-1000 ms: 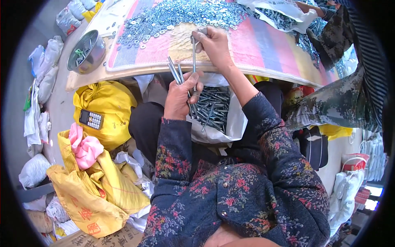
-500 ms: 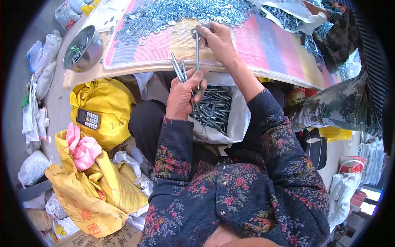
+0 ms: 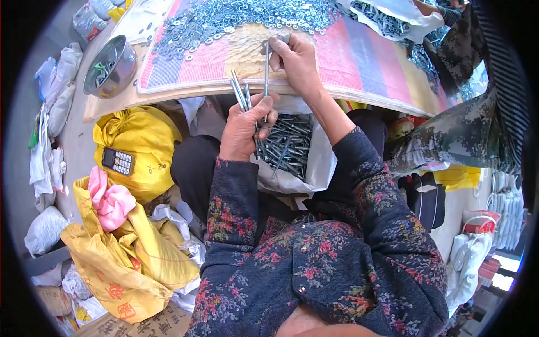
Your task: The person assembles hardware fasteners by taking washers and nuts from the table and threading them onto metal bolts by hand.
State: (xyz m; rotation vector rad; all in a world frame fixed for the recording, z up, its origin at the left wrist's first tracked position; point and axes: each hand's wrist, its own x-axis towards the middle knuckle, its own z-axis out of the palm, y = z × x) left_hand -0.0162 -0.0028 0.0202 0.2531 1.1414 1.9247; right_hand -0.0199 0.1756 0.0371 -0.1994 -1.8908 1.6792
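Observation:
My left hand (image 3: 245, 126) is closed round several long metal bolts (image 3: 238, 92), whose shanks stick up past the fingers. One bolt (image 3: 266, 73) stands upright between its thumb and fingers, apart from the rest, with a small washer (image 3: 265, 44) at the upper end. Beside that end is my right hand (image 3: 297, 59), its fingers pinched together. A small grey metal piece, seemingly a washer (image 3: 284, 38), shows at the fingertips; the fingers partly hide it. Below my hands, a white sack (image 3: 323, 154) holds a heap of similar bolts (image 3: 292, 143).
Loose washers (image 3: 241, 19) cover the far part of the striped cloth (image 3: 359, 62) on the table. A metal bowl (image 3: 120, 73) stands at its left edge. Below lie a yellow bag (image 3: 146, 135) bearing a phone (image 3: 118, 162) and a pink cloth (image 3: 112, 202). Camouflage cloth (image 3: 460, 135) hangs at right.
The view has shifted slightly. Both hands stay in nearly the same pose, with the right fingertips still beside the upright bolt's upper end.

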